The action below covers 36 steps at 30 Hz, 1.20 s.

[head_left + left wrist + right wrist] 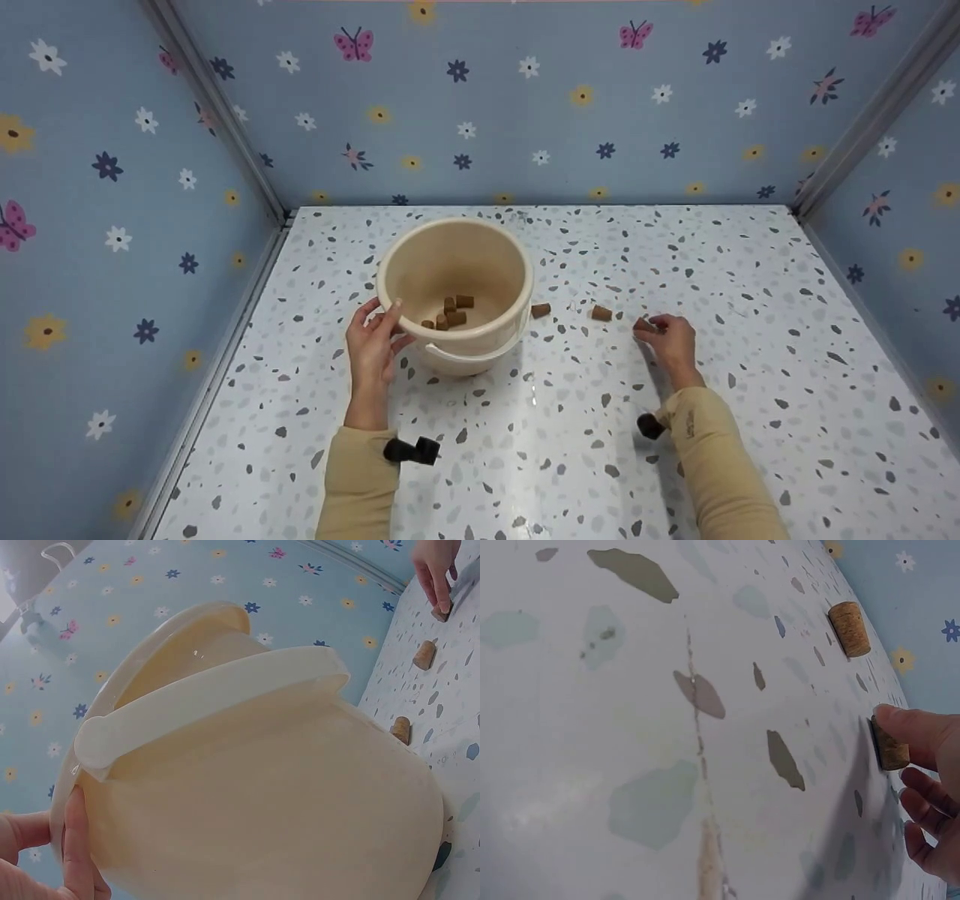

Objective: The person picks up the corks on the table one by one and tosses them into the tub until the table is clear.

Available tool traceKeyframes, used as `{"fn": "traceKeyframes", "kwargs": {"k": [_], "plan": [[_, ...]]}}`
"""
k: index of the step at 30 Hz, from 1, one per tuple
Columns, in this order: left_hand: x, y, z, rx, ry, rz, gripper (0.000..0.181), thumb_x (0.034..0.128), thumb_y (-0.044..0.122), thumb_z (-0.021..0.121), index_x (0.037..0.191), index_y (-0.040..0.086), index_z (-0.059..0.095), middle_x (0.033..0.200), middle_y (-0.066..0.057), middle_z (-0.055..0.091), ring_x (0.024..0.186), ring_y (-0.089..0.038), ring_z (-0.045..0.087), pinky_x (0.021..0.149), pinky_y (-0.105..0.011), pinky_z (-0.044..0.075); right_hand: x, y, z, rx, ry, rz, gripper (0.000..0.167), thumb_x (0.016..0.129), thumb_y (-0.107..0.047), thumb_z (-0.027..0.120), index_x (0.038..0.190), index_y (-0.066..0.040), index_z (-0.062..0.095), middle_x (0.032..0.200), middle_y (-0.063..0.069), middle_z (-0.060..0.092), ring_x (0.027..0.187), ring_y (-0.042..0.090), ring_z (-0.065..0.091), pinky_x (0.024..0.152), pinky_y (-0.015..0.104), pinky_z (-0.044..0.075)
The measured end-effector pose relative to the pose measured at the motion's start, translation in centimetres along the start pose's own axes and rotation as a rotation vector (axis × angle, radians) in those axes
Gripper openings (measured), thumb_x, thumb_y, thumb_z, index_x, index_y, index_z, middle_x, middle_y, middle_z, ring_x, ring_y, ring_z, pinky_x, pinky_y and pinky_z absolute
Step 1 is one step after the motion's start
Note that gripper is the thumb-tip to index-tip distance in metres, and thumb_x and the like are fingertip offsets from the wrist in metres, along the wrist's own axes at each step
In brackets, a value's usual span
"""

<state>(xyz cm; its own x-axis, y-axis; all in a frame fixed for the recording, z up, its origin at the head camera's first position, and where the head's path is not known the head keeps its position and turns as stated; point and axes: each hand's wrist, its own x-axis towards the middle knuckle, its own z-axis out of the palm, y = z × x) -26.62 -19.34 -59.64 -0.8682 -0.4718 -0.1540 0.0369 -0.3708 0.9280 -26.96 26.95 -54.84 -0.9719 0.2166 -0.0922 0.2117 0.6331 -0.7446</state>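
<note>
A cream plastic bucket [465,352] stands on the speckled table, its handle lowered along the near side. My left hand [370,346] grips the bucket's left rim, thumb over the edge and fingers outside, as the left wrist view also shows. Several brown corks [456,318] lie on the bucket's bottom. To the right, my right hand [671,343] pinches a cork [891,746] that lies on the tabletop, with the other fingers loosely bent. Between bucket and right hand lie two more corks, one cork [601,313] in the middle and another cork [541,310] close by the bucket.
The white tabletop [570,450] with grey speckles reaches to blue flowered panels [495,97] at the back and both sides. Small black devices sit on both wrists, one black device [412,450] on the left and another black device [650,426] on the right.
</note>
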Motion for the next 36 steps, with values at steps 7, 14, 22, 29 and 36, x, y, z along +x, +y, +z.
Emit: {"fn": "traceKeyframes", "kwargs": {"k": [7,14,22,29,36], "plan": [[-0.9,1.2,0.2,-0.009,-0.012,-0.025,0.064,0.0650,0.041,0.075,0.120,0.021,0.049,0.101,-0.013,0.058,0.081,-0.029,0.061,0.062,-0.042,0.053,0.0,0.3,0.0,-0.021,0.004,0.038,0.037,0.079,-0.014,0.066,0.110,0.005,0.056,0.103,0.019,0.053,0.094,0.028,0.048,0.081,0.040,0.042],[-9.8,11.4,4.0,-0.019,-0.019,-0.098,0.045,0.0805,0.014,0.066,0.119,0.003,0.044,0.086,-0.012,0.054,0.063,-0.017,0.058,0.053,-0.029,0.053,-0.2,0.7,0.2,0.006,0.058,-0.047,0.031,0.077,-0.011,0.067,0.102,0.006,0.060,0.095,0.020,0.056,0.085,0.028,0.051,0.072,0.036,0.043],[-5.0,5.8,1.7,-0.025,-0.059,-0.061,0.053,0.0728,0.030,0.073,0.117,0.012,0.049,0.094,-0.013,0.058,0.074,-0.024,0.062,0.060,-0.037,0.054,-0.1,1.1,0.5,0.009,0.064,-0.021,0.029,0.079,-0.015,0.067,0.101,0.002,0.060,0.095,0.015,0.051,0.085,0.025,0.048,0.071,0.033,0.041],[0.2,-0.1,-0.2,-0.053,-0.036,-0.009,0.061,0.0658,0.036,0.076,0.118,0.018,0.050,0.100,-0.017,0.057,0.079,-0.032,0.060,0.062,-0.045,0.053,-0.2,0.8,0.6,0.016,0.052,-0.034,0.028,0.079,-0.015,0.066,0.101,0.002,0.060,0.096,0.016,0.053,0.085,0.025,0.049,0.070,0.033,0.042],[-5.9,7.3,2.4,-0.050,-0.053,-0.114,0.049,0.0770,0.024,0.070,0.119,0.011,0.048,0.093,-0.011,0.058,0.072,-0.021,0.061,0.061,-0.036,0.054,-0.5,-0.4,0.7,0.023,0.061,-0.066,0.030,0.078,-0.016,0.067,0.102,0.003,0.061,0.100,0.017,0.050,0.090,0.027,0.045,0.074,0.036,0.039]]}}
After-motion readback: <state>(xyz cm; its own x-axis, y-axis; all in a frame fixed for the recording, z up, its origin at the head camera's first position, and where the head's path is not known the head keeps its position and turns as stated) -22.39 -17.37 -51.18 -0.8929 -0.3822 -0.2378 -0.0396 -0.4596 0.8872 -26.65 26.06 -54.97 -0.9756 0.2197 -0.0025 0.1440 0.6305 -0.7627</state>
